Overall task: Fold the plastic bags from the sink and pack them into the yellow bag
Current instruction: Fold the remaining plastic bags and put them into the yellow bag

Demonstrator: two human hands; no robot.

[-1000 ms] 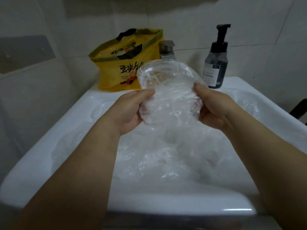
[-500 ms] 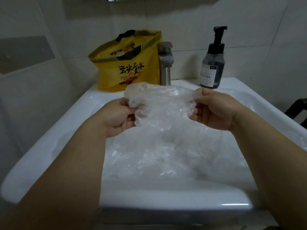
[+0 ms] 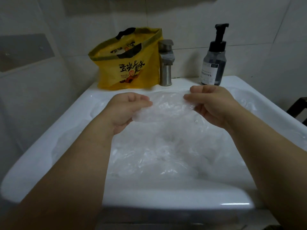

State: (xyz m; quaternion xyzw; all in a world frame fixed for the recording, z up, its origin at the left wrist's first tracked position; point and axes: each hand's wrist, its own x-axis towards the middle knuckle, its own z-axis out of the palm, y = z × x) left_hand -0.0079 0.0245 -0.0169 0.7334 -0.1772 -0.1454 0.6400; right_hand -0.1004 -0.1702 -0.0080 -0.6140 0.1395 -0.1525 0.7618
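A clear, crinkled plastic bag (image 3: 167, 107) is stretched flat between my hands, low over the white sink (image 3: 78, 113). My left hand (image 3: 127, 108) pinches its left edge with thumb and fingers. My right hand (image 3: 214, 103) pinches its right edge. Several more clear plastic bags (image 3: 166, 155) lie heaped in the basin underneath. The yellow bag (image 3: 127, 63), with black handles and black lettering, stands open on the sink's back ledge at the left, beyond my left hand.
A steel faucet (image 3: 165, 63) stands right of the yellow bag. A dark pump bottle (image 3: 213, 62) sits on the ledge at the back right. Tiled walls close in behind and to the left. A dark object (image 3: 299, 110) shows at the right edge.
The held bag has come down from in front of the yellow bag to just above the basin and is now pulled wider and flatter. My hands have moved apart.
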